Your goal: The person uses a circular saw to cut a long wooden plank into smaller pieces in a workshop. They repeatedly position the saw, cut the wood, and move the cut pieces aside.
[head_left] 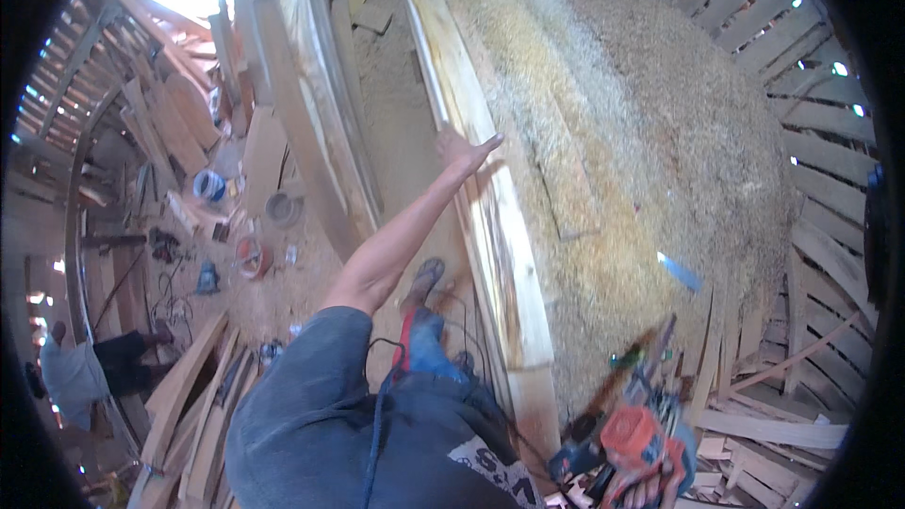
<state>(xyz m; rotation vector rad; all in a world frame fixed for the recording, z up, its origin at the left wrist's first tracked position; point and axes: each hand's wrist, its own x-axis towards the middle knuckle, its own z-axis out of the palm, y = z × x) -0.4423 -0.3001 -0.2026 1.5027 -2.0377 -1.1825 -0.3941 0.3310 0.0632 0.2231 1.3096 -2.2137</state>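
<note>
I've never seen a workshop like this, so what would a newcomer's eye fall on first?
Probably the broad spread of sawdust covering much of the right side of the view. Next comes the long, pale wooden beam along its left edge, with the person's left hand resting on it. At the lower right, the right hand holds a bright orange power tool.

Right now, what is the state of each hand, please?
Left hand: open, resting on the long wooden beam.
Right hand: closed, holding the orange power tool.
</note>
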